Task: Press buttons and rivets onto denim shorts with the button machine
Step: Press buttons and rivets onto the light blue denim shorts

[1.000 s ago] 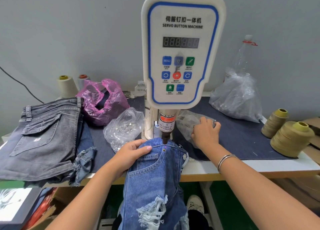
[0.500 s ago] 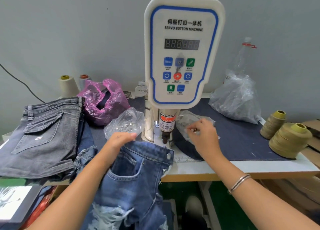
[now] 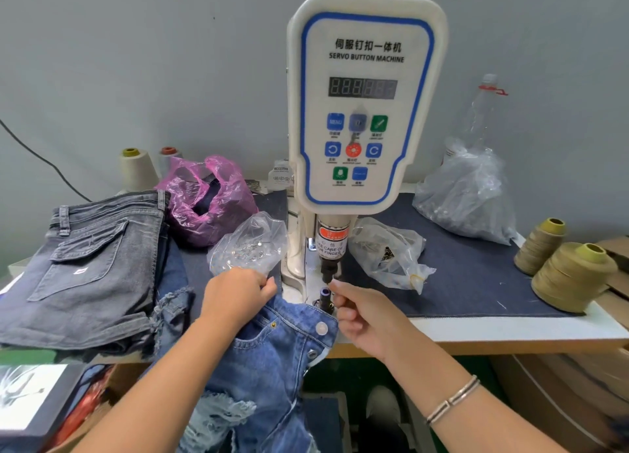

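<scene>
**Kid:** Looking at the blue denim shorts, where are they?

**Helper:** They hang off the front edge of the white table, just below the servo button machine. The waistband lies near the small dark post under the machine's black punch. One pale button sits at the waistband corner, and a small gold rivet is by the pocket.

**Kid:** What is the left hand doing?

**Helper:** Its fingers are curled and they pinch the top edge of the shorts.

**Kid:** And the right hand?

**Helper:** It is right beside the dark post. The finger and thumb are pressed together at the tips, up by the punch, and the other fingers are curled in. If there is something tiny between them, it is too small to tell. A silver bracelet is on that wrist.

**Kid:** What else is on the table?

**Helper:** A clear bag of shiny bits is just left of the machine, and another clear bag is just right of it. A pink bag and a pile of grey shorts are farther left. A big clear bag sits at the back right, on a dark blue cloth. Two fat spools of tan thread stand at the right edge.
</scene>
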Motion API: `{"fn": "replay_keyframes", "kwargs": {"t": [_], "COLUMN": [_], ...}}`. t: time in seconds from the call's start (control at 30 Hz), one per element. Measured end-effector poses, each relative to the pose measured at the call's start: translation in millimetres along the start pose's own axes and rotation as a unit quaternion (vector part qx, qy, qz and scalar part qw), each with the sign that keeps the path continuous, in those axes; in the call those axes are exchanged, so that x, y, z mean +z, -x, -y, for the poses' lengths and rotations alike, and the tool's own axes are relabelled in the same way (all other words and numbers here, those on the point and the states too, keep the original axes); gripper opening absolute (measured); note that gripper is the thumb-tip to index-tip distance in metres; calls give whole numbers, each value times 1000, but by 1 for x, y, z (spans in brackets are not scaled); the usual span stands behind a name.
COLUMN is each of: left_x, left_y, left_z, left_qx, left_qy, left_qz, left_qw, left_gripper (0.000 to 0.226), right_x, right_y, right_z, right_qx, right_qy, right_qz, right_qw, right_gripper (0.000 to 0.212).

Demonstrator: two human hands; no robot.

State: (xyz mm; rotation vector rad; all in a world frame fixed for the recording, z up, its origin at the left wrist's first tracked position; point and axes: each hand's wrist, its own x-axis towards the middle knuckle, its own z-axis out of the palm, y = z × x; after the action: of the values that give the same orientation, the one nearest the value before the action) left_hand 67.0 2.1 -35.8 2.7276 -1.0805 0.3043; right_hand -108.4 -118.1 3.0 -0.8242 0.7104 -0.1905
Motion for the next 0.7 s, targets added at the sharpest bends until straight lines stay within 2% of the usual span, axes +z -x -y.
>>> {"fn": "replay_keyframes", "kwargs": {"t": [0.27,0.57,0.7], "left_x": [13,15,15], "left_y": [0,-2,-1], "left_z": [5,6,6], "left_qx": [-2,-1,-6], "left_qy": [-23,-31,-25], "left_qz": [-28,-26,-28], "left_qw": [999,999,999], "left_gripper": [47,49,48], "right_x": [1,7,10], "right_y": [2,9,12], "right_z": [3,3,3], "right_qx": [72,103,100], "right_qy": [-91,-203,-219], "right_qz": [30,28,24], "right_qw": [993,973,970], "right_gripper": [10,15,12]}}
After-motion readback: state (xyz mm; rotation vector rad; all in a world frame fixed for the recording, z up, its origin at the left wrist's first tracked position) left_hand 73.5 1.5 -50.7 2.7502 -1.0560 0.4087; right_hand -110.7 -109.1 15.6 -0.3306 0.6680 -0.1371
